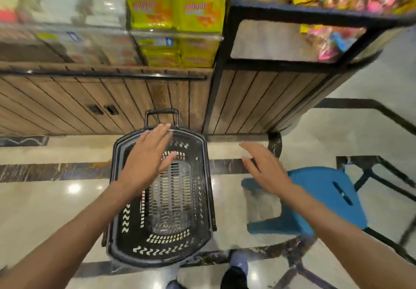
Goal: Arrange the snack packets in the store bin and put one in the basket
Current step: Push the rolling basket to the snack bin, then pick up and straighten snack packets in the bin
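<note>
Neither grip holds anything: the left hand [147,160] spreads flat, palm down, above the black slotted plastic basket [161,250] on the floor; the right hand [264,170] hovers open beside it. Yellow foil snack packets [175,7] stand in the clear-fronted store bin [177,41] ahead.

1. Black basket [162,239] on the floor below me, nothing inside.
2. My left hand [146,162] and right hand [263,167], fingers straight, holding nothing.
3. Yellow snack packets [175,16] in the bin above.
</note>
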Demonstrator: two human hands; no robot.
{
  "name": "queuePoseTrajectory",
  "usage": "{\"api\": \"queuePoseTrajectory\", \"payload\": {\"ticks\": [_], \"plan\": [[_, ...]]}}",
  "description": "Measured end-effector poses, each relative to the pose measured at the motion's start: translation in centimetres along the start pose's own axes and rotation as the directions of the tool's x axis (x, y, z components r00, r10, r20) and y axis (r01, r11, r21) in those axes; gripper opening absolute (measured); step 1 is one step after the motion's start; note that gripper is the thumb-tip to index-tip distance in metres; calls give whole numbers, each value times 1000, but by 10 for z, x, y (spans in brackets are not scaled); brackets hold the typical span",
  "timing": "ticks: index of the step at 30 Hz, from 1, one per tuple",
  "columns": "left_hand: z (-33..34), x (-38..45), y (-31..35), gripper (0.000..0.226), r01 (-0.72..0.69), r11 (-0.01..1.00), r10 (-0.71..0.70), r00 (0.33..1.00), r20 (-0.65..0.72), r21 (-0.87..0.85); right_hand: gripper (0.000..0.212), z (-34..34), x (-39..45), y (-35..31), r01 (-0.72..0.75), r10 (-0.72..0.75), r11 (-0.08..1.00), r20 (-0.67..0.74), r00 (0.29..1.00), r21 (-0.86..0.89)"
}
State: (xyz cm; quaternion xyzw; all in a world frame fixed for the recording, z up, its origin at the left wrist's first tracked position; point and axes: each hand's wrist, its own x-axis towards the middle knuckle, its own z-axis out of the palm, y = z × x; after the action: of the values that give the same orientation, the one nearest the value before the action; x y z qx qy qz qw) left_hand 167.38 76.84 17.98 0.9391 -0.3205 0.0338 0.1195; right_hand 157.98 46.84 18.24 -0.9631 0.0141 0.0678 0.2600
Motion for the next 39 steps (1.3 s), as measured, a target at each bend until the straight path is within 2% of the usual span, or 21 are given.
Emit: {"api": "queuePoseTrajectory", "payload": {"ticks": [3,5,9,13,15,19,25,29,33,39], "plan": [[-73,77,52,53,-199,968,219,967,-129,151,56,-101,9,0,154,-164,982,-88,983,-106],[-110,117,85,53,-256,932,298,945,-136,257,54,-160,14,6,225,-248,959,-123,961,-172],[-150,174,141,51,-286,897,355,921,-162,338,51,-253,12,30,278,-331,924,-184,925,-264],[-170,213,175,61,-288,886,357,924,-139,364,51,-316,12,64,221,-299,932,-265,917,-287],[-179,234,183,68,-290,879,354,929,-111,379,45,-339,18,77,200,-289,940,-335,897,-275],[-199,284,193,57,-295,850,378,919,-115,436,42,-376,43,97,176,-273,948,-394,878,-265],[-209,383,193,58,-333,803,440,890,-115,495,41,-429,112,133,158,-280,939,-415,865,-305],[-199,468,175,77,-397,766,491,869,-62,506,47,-457,180,160,86,-241,929,-411,879,-361],[-197,547,158,80,-443,734,546,836,-59,514,46,-478,238,178,23,-177,932,-400,899,-361],[-190,628,167,78,-522,732,609,790,-76,437,43,-497,284,203,18,-167,925,-363,917,-380]]}}
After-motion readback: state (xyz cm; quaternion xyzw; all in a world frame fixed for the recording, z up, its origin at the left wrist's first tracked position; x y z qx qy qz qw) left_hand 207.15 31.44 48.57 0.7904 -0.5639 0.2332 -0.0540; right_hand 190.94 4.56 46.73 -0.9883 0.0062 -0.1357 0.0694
